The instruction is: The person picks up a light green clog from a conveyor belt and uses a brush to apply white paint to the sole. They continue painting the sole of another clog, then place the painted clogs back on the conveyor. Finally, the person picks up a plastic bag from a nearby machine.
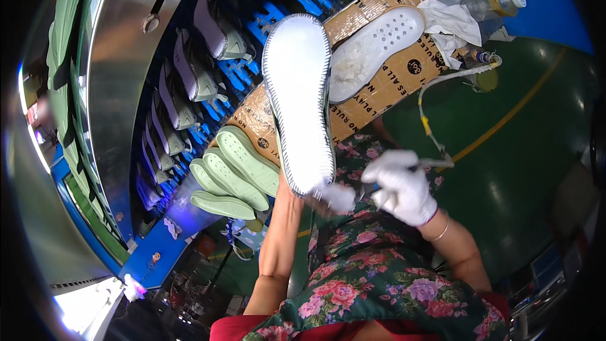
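Observation:
A shoe upper (298, 88) is held up with its white bottom facing me and dark stitches around the edge. My left hand (288, 187) supports it from behind near the heel end; its fingers are hidden by the shoe. My right hand (402, 188), in a white glove, is closed round the handle of a brush, blurred by motion. The brush's pale head (336, 198) is at the lower end of the shoe bottom; I cannot tell whether it touches. Beyond the shoe, a white sole (379, 50) with small holes at one end and whitish residue at the other lies on cardboard.
Brown taped cardboard (358, 125) covers the work surface. Several light green soles (237, 173) lie to the left. Shoe uppers (189, 66) stand in a row on blue holders. To the right are a white cloth (451, 22), a clear bottle (489, 3) and a pale hose (421, 104).

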The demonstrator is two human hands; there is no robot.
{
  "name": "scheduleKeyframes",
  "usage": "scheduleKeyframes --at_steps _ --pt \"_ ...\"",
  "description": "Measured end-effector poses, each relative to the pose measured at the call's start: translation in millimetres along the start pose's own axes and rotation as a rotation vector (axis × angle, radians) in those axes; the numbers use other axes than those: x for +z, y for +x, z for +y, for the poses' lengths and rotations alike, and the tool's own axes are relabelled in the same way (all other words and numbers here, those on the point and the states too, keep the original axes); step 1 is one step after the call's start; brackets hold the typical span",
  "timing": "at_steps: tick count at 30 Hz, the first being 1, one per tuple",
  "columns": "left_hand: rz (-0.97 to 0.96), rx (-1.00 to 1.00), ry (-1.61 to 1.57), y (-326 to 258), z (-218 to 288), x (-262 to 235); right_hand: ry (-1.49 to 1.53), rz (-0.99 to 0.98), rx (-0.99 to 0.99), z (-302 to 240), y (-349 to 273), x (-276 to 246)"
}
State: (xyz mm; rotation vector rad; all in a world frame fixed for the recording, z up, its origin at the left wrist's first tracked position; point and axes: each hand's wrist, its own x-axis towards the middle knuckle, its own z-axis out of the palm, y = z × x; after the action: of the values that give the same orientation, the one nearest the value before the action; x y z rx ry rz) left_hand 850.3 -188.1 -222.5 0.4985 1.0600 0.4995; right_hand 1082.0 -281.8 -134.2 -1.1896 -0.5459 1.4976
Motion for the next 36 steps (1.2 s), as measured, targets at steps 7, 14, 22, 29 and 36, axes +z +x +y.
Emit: scheduleKeyframes --at_steps 7,14,22,29,36 --pt "-0.12 -0.088 -0.544 -8.7 1.7 4.8 -0.077 -0.247 0.086 -47.6 96.4 -28.8" --pt "0.077 -0.308 -0.73 -18.5 -27.9 -37.1 -0.266 -0.044 -0.137 -71.8 120.5 -84.0" --pt "0.02 -0.344 -0.58 -34.7 -8.7 -23.1 -0.643 -0.259 -0.19 -35.5 109.0 -45.3" --pt "0.006 -0.347 -0.591 -43.0 -8.1 -24.2 -0.585 -0.196 -0.56 -82.7 85.3 -45.0" --pt "-0.046 -0.336 -0.591 -41.8 -4.7 -20.0 -0.639 -0.548 -0.747 -69.6 58.5 2.6"
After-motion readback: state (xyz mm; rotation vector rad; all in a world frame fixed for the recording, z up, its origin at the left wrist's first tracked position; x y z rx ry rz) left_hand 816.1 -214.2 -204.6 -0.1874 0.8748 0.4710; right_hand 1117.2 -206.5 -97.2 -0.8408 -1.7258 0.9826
